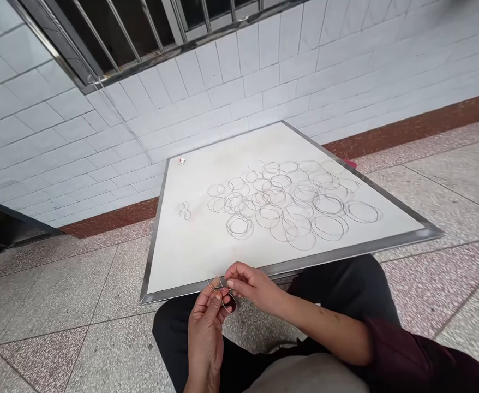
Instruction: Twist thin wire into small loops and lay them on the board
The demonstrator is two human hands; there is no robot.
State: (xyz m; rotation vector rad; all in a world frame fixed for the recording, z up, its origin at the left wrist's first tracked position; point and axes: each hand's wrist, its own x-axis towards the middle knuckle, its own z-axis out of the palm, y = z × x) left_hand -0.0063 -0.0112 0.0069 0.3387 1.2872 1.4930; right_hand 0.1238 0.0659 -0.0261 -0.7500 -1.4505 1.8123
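Observation:
My left hand (209, 322) pinches a thin wire loop (207, 277) between thumb and fingers, just off the table's near edge. The wire is bent into a figure eight, with one ring standing above the fingertips and another hanging below them to the right. My right hand (247, 284) is closed at the fingertips against the wire's middle, its thumb and forefinger curled together. What exactly lies between those fingertips is partly hidden. Many thin wire rings (270, 213) lie overlapping on the white table (182, 256).
A small bundle of figure-eight wire (184, 210) rests apart at the table's left. A small white and red object (182, 161) sits near the far left corner. The table has a raised-looking metal edge (297, 266) and stands by a tiled wall (223, 82) with a barred window.

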